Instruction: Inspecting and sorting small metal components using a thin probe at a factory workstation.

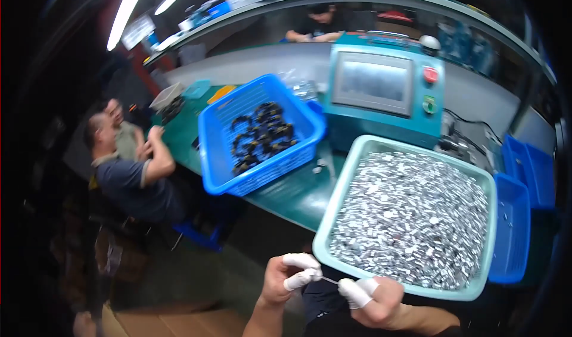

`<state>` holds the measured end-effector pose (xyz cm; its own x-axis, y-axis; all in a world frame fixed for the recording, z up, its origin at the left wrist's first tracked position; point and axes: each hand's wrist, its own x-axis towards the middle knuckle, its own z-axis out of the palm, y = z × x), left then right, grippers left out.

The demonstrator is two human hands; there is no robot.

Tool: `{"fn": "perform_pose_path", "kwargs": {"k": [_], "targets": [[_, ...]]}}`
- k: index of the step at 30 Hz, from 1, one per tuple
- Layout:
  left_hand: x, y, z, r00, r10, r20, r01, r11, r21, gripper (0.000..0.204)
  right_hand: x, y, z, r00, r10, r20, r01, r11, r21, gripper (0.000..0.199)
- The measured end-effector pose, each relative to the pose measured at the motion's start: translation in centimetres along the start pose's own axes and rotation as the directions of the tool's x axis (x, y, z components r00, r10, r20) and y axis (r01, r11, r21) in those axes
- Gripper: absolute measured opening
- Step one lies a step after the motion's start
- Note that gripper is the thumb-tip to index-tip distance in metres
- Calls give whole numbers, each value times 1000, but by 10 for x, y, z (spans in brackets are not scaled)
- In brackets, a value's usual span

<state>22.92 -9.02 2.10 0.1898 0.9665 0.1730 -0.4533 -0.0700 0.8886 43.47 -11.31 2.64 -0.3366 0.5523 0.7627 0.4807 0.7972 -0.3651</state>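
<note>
White coverings wrap several fingertips on both hands. My left hand [277, 282] pinches one end of a thin pale strand [329, 280], its thumb and forefinger closed together. The other end runs into the closed fingers of my right hand [381, 304]. The strand looks stretched between them, too thin and blurred to name. Both hands are in front of me, just off the near edge of a pale green tub [338, 200]. Heaped in that tub are a great many small shiny metal pieces [411, 218].
A blue basket [215, 152] holding black parts [265, 136] sits on the green table [304, 201]. Behind the tub stands a teal machine [387, 125] with a screen and red button. Blue bins [511, 230] lie right, a cardboard box [179, 322] lower left. Two people [128, 176] sit left; another [322, 24] works behind.
</note>
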Motion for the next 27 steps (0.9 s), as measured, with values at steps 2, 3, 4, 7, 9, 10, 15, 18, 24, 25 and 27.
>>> {"fn": "perform_pose_path", "kwargs": {"k": [2, 3, 4, 7, 9, 10, 15, 18, 24, 25, 27], "targets": [[6, -2, -2, 997, 5, 72, -5, 1000, 4, 14, 5, 6, -1, 1000, 8, 19, -7, 998, -66, 28], [9, 1, 1, 993, -2, 117, 6, 1000, -31, 12, 8, 3, -10, 999, 13, 52, -9, 997, -76, 25], [9, 0, 3, 993, -32, 115, 40, 997, -69, 14, 9, 2, -12, 997, 15, 81, -7, 996, -86, 21], [8, 2, 2, 991, 6, 132, 12, 990, -137, 16, 6, 1, -3, 982, 161, 95, -172, 978, 120, 15], [3, 1, -4, 982, 38, 184, -19, 994, -106, 18, 11, -4, 2, 972, 222, 82, -235, 941, 242, 14], [2, 1, -5, 983, 42, 179, -24, 994, -102, 18, 12, -7, 3, 952, 298, 64, -302, 889, 346, 14], [0, -4, 2, 990, -37, 138, 49, 995, -85, 19, 12, -3, -5, 988, 136, -72, -119, 972, 203, 21], [1, -10, 7, 988, -93, 121, 102, 992, -75, 19, 2, 3, -13, 996, 78, -36, -78, 997, 21, 21], [3, -8, 10, 983, -99, 152, 114, 989, -92, 21, 3, -1, -20, 991, 103, 91, -102, 995, -24, 15], [3, -8, 10, 985, -93, 146, 108, 990, -96, 21, 3, -2, -21, 983, 128, 128, -126, 992, -22, 11], [3, -7, 10, 985, -86, 148, 101, 990, -98, 21, 6, 0, -21, 979, 161, 125, -168, 984, 54, 11]]}}
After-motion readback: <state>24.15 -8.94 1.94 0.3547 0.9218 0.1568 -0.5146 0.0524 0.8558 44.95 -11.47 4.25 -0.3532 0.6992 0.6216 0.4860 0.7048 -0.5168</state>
